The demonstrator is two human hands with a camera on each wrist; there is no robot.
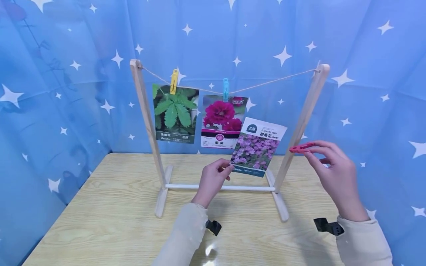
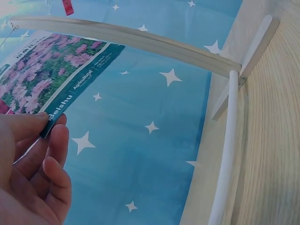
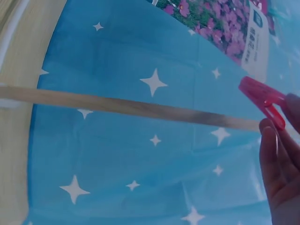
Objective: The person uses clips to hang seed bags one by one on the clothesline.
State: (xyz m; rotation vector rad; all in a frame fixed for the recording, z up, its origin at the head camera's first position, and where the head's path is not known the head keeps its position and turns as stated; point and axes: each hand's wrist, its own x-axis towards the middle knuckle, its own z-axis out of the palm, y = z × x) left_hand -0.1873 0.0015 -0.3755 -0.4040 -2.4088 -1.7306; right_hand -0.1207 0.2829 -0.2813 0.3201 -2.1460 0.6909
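My left hand [image 1: 214, 179] pinches the lower left corner of a seed packet [image 1: 256, 147] with purple flowers, held tilted in front of the rack. In the left wrist view, the thumb and fingers grip the packet's dark green bottom edge. To the right of the rack's right post, my right hand [image 1: 336, 173] holds a red clothespin [image 1: 299, 147] between thumb and fingers, its nose pointing left. The clothespin [image 3: 262, 98] also shows in the right wrist view. A twine line [image 1: 273, 81] sags between the two posts, above the packet.
A yellow clothespin [image 1: 173, 82] holds a green-leaf packet [image 1: 175, 114] on the twine. Beside it, a blue clothespin [image 1: 226, 89] holds a magenta-flower packet [image 1: 221, 122]. The wooden rack [image 1: 146, 118] stands on a wood-grain table [image 1: 100, 221], before a blue star-patterned curtain [image 1: 213, 37].
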